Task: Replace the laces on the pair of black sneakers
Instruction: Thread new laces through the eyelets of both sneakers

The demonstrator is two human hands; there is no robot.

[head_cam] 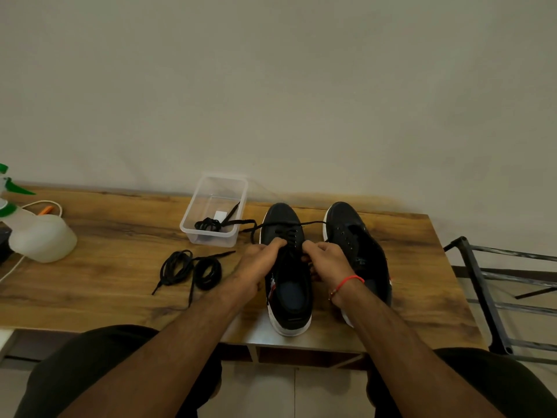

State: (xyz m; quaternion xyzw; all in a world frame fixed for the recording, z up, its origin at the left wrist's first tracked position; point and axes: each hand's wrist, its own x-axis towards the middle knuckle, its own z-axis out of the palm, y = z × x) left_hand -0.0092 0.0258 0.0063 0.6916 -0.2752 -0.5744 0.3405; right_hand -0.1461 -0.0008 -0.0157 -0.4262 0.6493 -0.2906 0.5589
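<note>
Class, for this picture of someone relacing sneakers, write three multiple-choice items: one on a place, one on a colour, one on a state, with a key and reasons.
1. Where does the coiled loose lace lie?
A. on the table, left of the shoes
B. inside the right sneaker
C. on the floor

2. What colour is the wrist band?
A. blue
B. red
C. white

3. What state is the right sneaker in?
A. fully laced
B. eyelets bare
C. turned upside down

Key: 1 A, it rests on the table beside the left sneaker; 2 B, red thread on the right wrist; 3 B, no lace crosses it, while both hands work on the left sneaker.
</note>
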